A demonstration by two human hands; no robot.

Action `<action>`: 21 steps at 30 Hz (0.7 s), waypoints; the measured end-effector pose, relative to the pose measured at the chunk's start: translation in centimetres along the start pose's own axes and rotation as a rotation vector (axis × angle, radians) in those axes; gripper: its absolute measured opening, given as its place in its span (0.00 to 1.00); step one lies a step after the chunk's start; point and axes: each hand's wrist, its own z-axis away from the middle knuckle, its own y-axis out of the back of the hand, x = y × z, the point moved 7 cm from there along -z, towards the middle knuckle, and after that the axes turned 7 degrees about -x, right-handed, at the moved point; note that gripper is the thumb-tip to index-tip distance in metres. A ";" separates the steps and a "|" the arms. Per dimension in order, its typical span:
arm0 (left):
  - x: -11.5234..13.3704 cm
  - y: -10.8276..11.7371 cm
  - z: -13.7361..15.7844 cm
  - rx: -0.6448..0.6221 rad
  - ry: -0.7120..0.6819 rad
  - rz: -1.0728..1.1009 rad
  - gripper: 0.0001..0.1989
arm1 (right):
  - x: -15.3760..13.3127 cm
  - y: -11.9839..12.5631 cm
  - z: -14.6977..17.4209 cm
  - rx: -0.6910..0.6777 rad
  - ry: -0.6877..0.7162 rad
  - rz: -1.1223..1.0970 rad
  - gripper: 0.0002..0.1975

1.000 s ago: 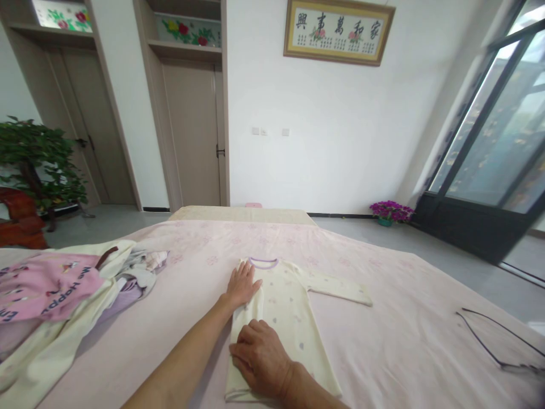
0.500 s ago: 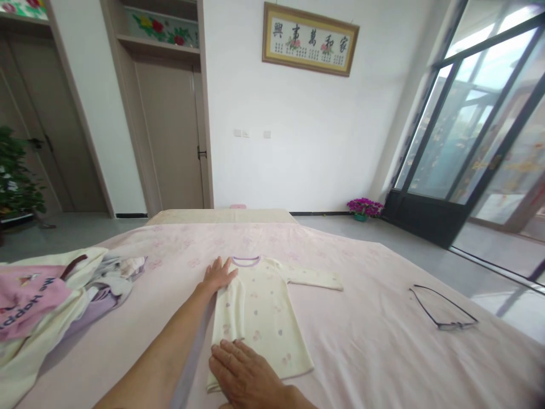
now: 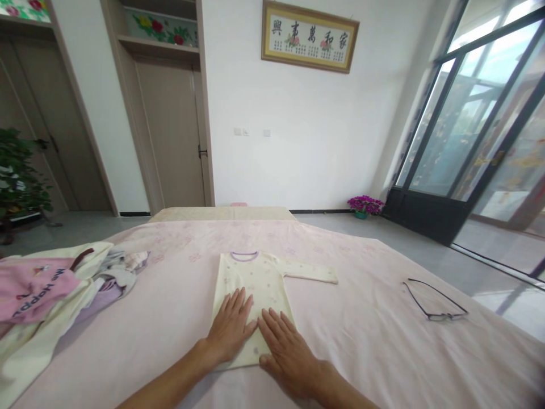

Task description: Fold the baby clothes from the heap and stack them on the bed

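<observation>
While most of the lower frame is taken up by a pale pink, flower-patterned cloth spread (image 3: pixel 370 341), its left side is covered by a loose heap of cream, pink and grey clothes (image 3: pixel 46 284). At lower centre, a cream, long-sleeved cloth top with purple neckline trim (image 3: pixel 264 281) is laid flat, one sleeve stretched rightward; how the other sleeve lies cannot be made out. Its lower half is partly covered by the left hand (image 3: pixel 230 326) and the right hand (image 3: pixel 292 352), both set palm down, fingers extended, nothing clamped. Handling judged light, soft and limp: easily creased, not fragile. Best held, it is judged, by pinching shoulder and hem corner along one edge. At right, thin dark-framed spectacles (image 3: pixel 435 317) are seen unfolded, well apart from the top.
</observation>
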 end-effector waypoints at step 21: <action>8.0 1.1 6.7 -0.135 -0.279 0.117 0.23 | 29.6 7.5 4.6 0.288 -1.096 -0.166 0.28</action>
